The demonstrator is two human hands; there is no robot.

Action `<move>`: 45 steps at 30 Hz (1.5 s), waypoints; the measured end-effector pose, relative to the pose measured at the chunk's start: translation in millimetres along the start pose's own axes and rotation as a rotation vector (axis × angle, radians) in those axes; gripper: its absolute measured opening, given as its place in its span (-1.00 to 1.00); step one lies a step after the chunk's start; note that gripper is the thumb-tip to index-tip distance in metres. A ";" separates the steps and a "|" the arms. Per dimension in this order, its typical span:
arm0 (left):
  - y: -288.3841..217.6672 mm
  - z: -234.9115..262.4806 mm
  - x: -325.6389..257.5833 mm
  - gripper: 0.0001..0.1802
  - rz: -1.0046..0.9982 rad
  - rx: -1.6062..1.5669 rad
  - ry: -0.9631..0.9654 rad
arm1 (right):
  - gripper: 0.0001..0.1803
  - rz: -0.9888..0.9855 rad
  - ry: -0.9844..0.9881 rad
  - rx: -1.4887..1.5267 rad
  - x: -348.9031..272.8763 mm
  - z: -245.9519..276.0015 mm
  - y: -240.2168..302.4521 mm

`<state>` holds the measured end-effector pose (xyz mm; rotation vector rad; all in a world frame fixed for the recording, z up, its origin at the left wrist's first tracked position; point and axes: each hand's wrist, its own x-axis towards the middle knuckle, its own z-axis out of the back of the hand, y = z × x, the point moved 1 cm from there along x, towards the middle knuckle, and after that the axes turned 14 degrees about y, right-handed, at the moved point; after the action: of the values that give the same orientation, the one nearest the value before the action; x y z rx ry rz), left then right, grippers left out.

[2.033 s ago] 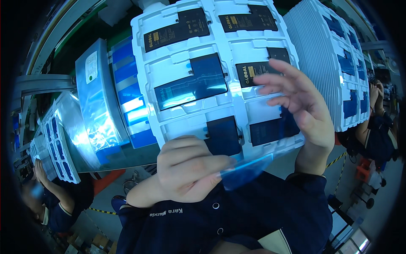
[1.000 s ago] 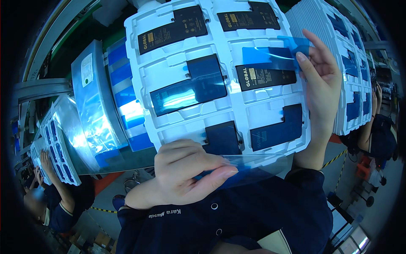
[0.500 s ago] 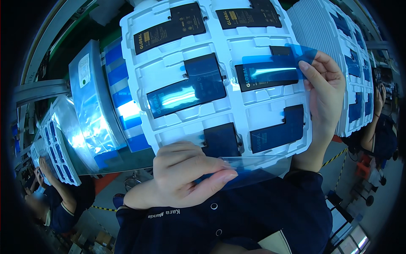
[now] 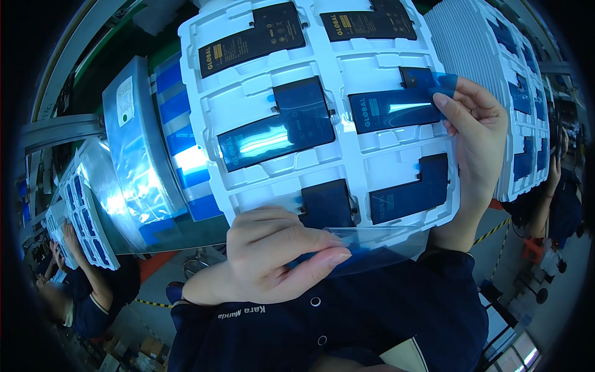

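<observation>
A white plastic tray (image 4: pixel 348 149) holds black L-shaped batteries in its pockets. At the middle right pocket, my right hand (image 4: pixel 477 124) pinches the upper right end of a blue film (image 4: pixel 445 82) between thumb and fingers. That film lies over the battery (image 4: pixel 367 126) there. My left hand (image 4: pixel 279 254), at the tray's near edge, is closed in a pinch on a clear plastic sheet (image 4: pixel 387 248). A glossy blue film covers the middle left battery (image 4: pixel 279 127). The two far batteries (image 4: pixel 254 38) look uncovered. My left hand partly hides the near left battery (image 4: pixel 327 204).
A tall stack of white trays (image 4: pixel 462 49) stands on the right. To the left lie a strip sheet of blue films (image 4: pixel 183 139) and clear plastic bags (image 4: pixel 139 142). Co-workers handle trays (image 4: pixel 93 229) at far left and far right.
The blue film in my right hand has come down onto the middle right battery and now lines up with it. My left hand still pinches the clear sheet.
</observation>
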<state>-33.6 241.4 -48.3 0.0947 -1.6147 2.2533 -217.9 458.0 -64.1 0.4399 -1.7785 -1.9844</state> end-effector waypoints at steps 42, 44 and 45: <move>-10.6 28.3 -47.4 -0.41 0.124 -0.468 -0.254 | -0.80 -0.184 0.671 0.061 -45.6 -89.2 62.0; -17.6 27.2 -50.0 -0.44 0.255 -0.315 -0.372 | -0.81 -0.198 0.705 0.090 -40.6 -103.6 66.9; -13.4 29.0 -56.5 -0.49 0.242 -0.250 -0.399 | -0.80 -0.197 0.711 0.139 -38.5 -112.7 71.4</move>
<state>19.0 203.9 -41.1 0.3154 -2.2106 2.2882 -119.8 376.3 -9.3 1.2285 -1.4411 -1.5285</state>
